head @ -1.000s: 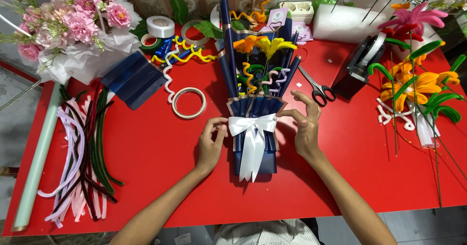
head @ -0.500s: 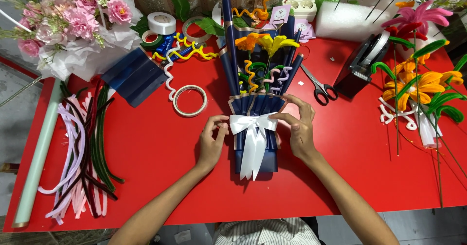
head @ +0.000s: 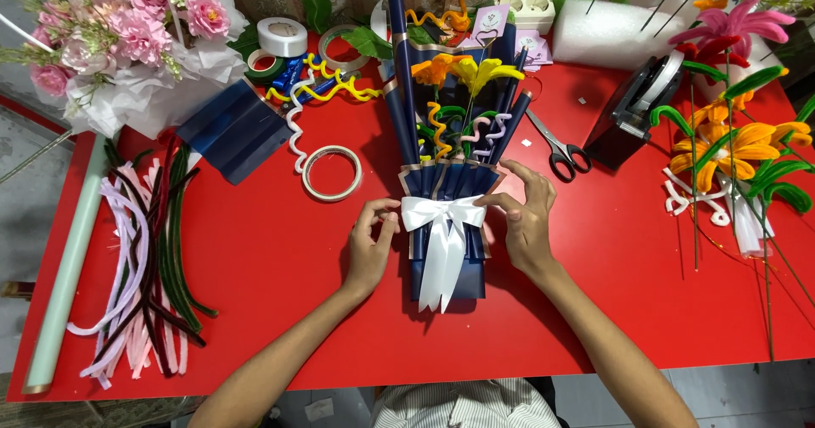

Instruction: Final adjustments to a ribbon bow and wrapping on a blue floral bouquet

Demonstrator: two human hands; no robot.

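Head view: white satin ribbon bow (head: 443,217) on the navy paper-wrapped pipe-cleaner bouquet (head: 448,182), mid-table near the red table (head: 255,309) front edge, is pinched at both loops by left hand (head: 371,245) and right hand (head: 525,216), apparently for squaring.

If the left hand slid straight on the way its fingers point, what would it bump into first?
Probably the flat ring of white tape on the red table. The left hand, touching the white satin bow, points up the table towards it; the exact line is uncertain.
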